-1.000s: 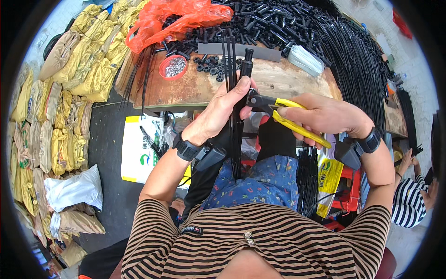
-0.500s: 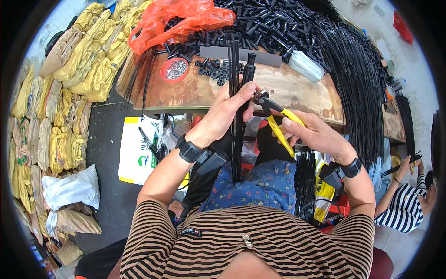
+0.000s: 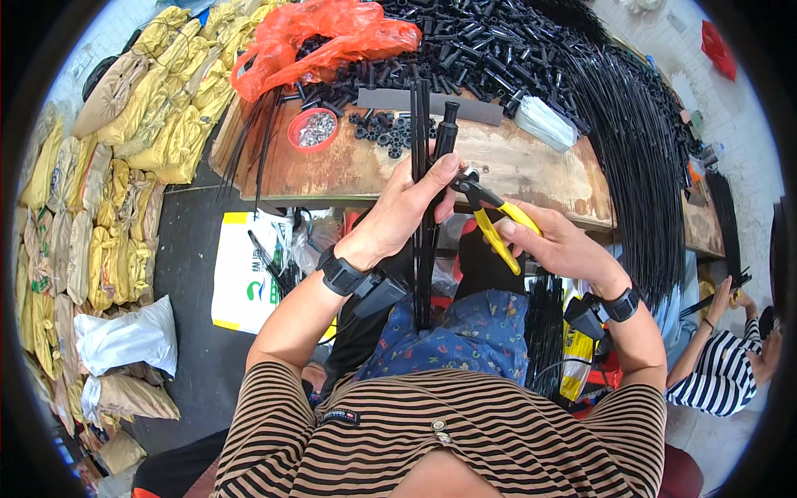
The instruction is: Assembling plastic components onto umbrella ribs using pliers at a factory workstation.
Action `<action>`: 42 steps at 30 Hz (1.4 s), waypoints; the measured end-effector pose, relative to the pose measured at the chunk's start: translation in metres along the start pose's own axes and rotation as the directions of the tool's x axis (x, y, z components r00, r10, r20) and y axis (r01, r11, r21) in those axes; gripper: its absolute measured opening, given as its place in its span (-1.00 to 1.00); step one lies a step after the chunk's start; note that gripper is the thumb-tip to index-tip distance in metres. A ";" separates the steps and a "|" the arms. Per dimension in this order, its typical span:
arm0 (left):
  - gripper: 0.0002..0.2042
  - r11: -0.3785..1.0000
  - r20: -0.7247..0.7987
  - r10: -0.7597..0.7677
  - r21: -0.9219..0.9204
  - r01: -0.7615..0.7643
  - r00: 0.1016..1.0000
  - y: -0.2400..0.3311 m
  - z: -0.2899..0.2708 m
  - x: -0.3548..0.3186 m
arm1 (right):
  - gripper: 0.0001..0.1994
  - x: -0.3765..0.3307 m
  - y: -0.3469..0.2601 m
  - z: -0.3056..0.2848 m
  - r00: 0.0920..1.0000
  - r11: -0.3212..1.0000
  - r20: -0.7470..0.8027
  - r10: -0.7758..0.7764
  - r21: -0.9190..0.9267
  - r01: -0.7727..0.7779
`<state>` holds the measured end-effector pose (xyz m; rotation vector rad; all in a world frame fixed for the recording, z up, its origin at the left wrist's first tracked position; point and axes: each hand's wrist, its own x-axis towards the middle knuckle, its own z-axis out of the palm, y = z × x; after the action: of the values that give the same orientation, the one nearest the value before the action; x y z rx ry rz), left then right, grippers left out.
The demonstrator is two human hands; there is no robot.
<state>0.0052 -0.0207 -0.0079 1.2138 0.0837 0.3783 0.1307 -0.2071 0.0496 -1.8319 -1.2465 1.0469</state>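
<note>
Wooden table (image 3: 548, 178) across upper centre. Yellow and tan sacks (image 3: 108, 261) stacked along left side. Long black rods (image 3: 643, 183) drooping over table at right; heap of black tubes (image 3: 498, 46) along top. Orange-red plastic bag (image 3: 290, 50), upper left of centre. At centre, bundle of thin black rods (image 3: 422, 282), upright in frame, closed in left hand (image 3: 411, 199). Right hand (image 3: 552, 241), right of centre, curled round yellow-handled pliers (image 3: 492, 239); handles spread, tips just beside left hand. Single black tube (image 3: 446, 137), also in left hand.
</note>
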 end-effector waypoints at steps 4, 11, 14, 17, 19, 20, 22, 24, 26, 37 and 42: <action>-0.65 1.000 0.005 -0.005 -0.030 0.005 1.000 0.000 0.002 0.000 | -0.60 0.000 0.007 0.005 1.000 0.999 -0.004 0.006 0.050 -0.006; -0.64 0.997 0.002 -0.016 -0.072 0.016 1.000 0.002 0.000 -0.002 | -0.59 0.005 0.020 0.022 0.997 0.952 -0.004 -0.073 0.297 0.071; -0.63 0.998 0.018 -0.019 -0.067 0.020 1.000 0.002 -0.001 -0.003 | -0.56 0.004 0.015 0.024 0.998 0.937 -0.001 -0.066 0.344 0.062; -0.62 0.996 0.000 -0.017 -0.083 0.016 1.000 0.002 -0.001 -0.003 | -0.56 0.002 0.013 0.025 1.000 0.948 -0.011 -0.023 0.316 0.025; -0.63 0.997 -0.003 -0.021 -0.073 0.021 1.000 0.001 -0.002 -0.002 | -0.58 0.000 0.011 0.024 0.999 0.959 -0.030 -0.017 0.283 0.025; -0.63 0.997 -0.002 -0.022 -0.074 0.022 1.000 0.002 -0.002 -0.003 | -0.61 -0.002 0.008 0.022 0.996 0.866 0.074 0.055 0.494 -0.084; -0.64 0.975 0.036 -0.046 -0.218 0.053 0.998 0.003 -0.003 -0.003 | -0.64 -0.005 0.004 0.022 0.977 0.717 0.190 0.100 0.666 -0.203; -0.67 0.974 0.048 -0.051 -0.218 0.060 0.998 0.003 -0.006 -0.004 | -0.61 -0.004 0.000 0.024 0.974 0.787 0.223 0.042 0.593 -0.170; -0.70 0.974 0.060 -0.049 -0.220 0.061 0.997 0.003 -0.005 -0.003 | -0.51 0.000 -0.007 0.017 0.987 0.906 0.093 0.134 0.392 -0.160; -0.67 0.994 -0.148 -0.034 -0.104 0.019 0.988 -0.001 -0.010 0.001 | -0.40 0.014 0.003 -0.001 0.668 0.384 -0.159 -0.727 -0.901 0.203; -0.61 0.992 -0.155 -0.081 -0.113 0.064 0.985 0.008 -0.013 0.000 | -0.46 0.007 0.003 0.008 0.721 0.474 -0.174 -0.671 -0.848 0.237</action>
<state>0.0000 -0.0070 -0.0054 1.0697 0.2416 0.4106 0.1263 -0.2006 0.0423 -1.9300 -1.8834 -0.4099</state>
